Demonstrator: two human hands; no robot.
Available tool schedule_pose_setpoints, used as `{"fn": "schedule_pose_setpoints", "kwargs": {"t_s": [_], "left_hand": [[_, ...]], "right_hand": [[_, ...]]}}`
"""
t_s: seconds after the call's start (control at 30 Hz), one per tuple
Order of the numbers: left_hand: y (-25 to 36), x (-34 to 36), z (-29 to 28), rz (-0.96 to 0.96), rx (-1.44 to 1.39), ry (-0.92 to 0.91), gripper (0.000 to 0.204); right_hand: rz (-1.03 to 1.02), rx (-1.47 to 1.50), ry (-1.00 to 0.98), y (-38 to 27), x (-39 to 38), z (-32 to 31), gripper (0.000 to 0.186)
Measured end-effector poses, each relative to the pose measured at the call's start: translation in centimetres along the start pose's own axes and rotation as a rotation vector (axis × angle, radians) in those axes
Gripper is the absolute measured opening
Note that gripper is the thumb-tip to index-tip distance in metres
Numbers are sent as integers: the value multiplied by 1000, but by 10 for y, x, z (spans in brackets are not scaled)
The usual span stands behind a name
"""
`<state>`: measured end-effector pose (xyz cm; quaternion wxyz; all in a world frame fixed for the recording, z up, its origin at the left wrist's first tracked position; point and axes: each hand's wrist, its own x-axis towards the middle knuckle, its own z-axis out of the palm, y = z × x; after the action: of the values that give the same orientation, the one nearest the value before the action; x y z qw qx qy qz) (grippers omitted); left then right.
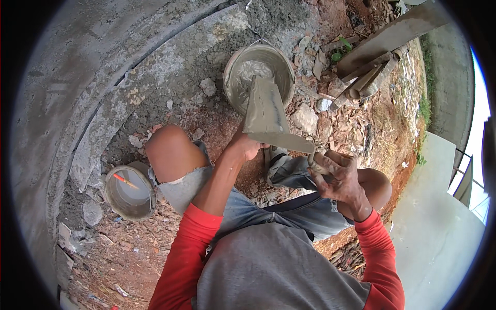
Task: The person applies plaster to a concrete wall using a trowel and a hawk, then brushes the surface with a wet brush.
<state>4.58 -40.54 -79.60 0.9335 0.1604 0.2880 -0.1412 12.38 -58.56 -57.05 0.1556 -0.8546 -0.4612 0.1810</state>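
Observation:
My left hand is closed on the near end of a tapered grey board smeared with wet mortar. Its far end reaches over the opening of a bucket that holds wet grey mix. Across the board's near end lies a flat, mortar-coated trowel. Its neck bends down at the right into my right hand, whose curled fingers wrap round the handle and hide most of it. Grey residue coats those fingers.
A second bucket, holding grey liquid and a brush with a red-and-yellow handle, stands left of my knee. A concrete wall curves along the left. Rubble, planks and pipe-like pieces lie right of the mix bucket.

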Motion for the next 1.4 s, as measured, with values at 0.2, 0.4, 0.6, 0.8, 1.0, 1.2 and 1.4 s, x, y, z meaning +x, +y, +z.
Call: {"fn": "schedule_pose_setpoints", "kwargs": {"t_s": [0.2, 0.4, 0.6, 0.8, 1.0, 1.2, 1.4], "left_hand": [[8, -25, 26, 2, 147, -73, 19], [2, -24, 6, 43, 73, -71, 32], [7, -37, 14, 102, 58, -125, 42], [36, -85, -20, 193, -130, -217, 52], [121, -76, -96, 398, -79, 57, 49], [180, -62, -29, 488, 166, 377, 45], [167, -1, -11, 428, 311, 338, 50]], "right_hand": [[300, -95, 49, 98, 42, 91, 43], [234, -44, 120, 62, 34, 55, 38], [138, -42, 67, 18, -11, 40, 29], [307, -412, -126, 102, 113, 40, 21], [59, -770, -275, 57, 240, 38, 12], [-432, -949, -448, 35, 214, 61, 8], [-328, -934, -330, 68, 235, 76, 12]]}}
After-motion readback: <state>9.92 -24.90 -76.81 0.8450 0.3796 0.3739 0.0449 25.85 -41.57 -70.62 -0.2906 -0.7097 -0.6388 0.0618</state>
